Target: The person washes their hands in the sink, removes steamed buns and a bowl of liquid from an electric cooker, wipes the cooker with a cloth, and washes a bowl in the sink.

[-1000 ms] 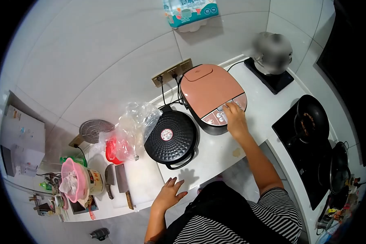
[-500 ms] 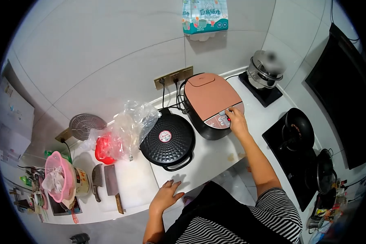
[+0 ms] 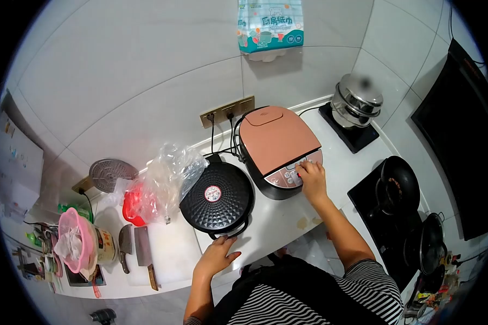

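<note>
A rice cooker (image 3: 279,138) with a copper-coloured lid and black body stands on the white counter, its lid closed. My right hand (image 3: 312,180) rests on its control panel, where a small red light shows by the fingers; the hand holds nothing. To the left lies a round black electric pan (image 3: 217,197) with a faceted lid, closed. My left hand (image 3: 217,255) is at the front handle of this pan, fingers apart and holding nothing; whether the fingertips touch the handle is hard to tell.
A white cutting board (image 3: 173,252), a cleaver (image 3: 143,249), a knife (image 3: 124,244), plastic bags (image 3: 165,179) and a pink basket (image 3: 73,241) are on the left. A steel pot (image 3: 356,100) stands at the back right. A wok (image 3: 398,184) sits on the black stove at right.
My left hand has moved up to the black pan's front handle. My right hand has stayed at the rice cooker's panel, its fingers shifting slightly. The camera view has shifted.
</note>
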Demonstrator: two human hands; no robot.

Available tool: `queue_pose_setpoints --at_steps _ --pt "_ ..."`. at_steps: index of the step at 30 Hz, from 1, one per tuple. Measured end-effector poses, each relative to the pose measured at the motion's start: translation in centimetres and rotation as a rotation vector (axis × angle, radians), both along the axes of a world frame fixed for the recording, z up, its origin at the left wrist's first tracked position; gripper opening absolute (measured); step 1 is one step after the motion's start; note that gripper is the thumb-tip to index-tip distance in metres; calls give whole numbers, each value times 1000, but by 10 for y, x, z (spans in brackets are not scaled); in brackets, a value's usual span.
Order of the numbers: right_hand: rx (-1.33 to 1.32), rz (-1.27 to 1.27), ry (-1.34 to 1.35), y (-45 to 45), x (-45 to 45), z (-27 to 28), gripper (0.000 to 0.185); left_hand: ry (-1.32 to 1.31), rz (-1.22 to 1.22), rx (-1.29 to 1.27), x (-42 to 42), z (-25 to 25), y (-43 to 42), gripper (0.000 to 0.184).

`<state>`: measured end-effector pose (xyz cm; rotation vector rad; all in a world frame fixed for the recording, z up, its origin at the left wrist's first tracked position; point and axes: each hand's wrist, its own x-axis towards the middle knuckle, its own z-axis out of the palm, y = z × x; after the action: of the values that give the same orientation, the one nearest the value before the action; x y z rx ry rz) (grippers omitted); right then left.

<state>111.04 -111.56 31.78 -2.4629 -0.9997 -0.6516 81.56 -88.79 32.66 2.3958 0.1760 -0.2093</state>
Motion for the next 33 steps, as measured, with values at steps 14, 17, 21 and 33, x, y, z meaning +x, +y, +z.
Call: queue_pose_setpoints --at_steps 14,17,21,33 --pt "2 43 32 -4 5 -3 37 -88 -83 82 40 11 -12 51" --pt "3 54 36 -5 4 -1 37 -64 -56 86 37 15 -14 50" --pt "0 50 43 -4 3 0 38 -28 -44 66 33 14 -14 50" --pt "88 77 45 4 10 6 35 -43 -43 102 22 10 -19 51"
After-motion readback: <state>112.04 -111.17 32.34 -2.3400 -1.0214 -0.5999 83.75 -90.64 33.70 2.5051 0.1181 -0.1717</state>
